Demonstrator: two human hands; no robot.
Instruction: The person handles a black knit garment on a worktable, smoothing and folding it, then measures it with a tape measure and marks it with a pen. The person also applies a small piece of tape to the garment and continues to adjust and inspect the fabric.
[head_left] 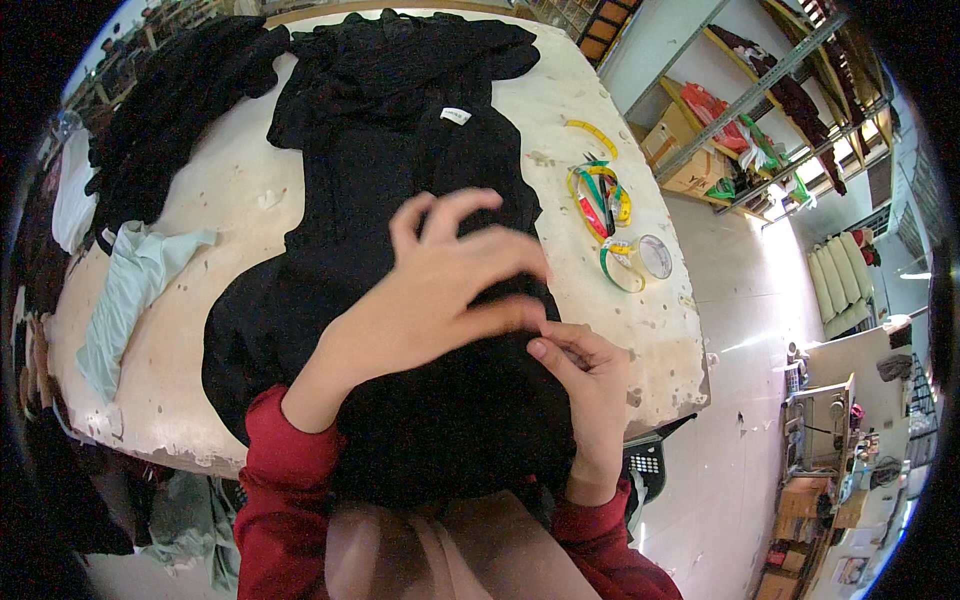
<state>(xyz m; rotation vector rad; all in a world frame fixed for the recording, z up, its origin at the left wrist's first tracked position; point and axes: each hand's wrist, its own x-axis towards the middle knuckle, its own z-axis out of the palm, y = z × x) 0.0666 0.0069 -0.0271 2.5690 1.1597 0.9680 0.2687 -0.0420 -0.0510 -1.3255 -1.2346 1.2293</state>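
Pale-blue cloth (135, 290) is lying left of the black garment (350, 250), which is draping toward the person, probably for easy reach. Over it, the blurred left hand (440, 295) is curving half open, holding nothing visible, while the right hand (590, 370) is pinching, its hold unclear; right of the garment, measuring tape (574, 186) and a tape roll (655, 257) are lying clear of both hands.
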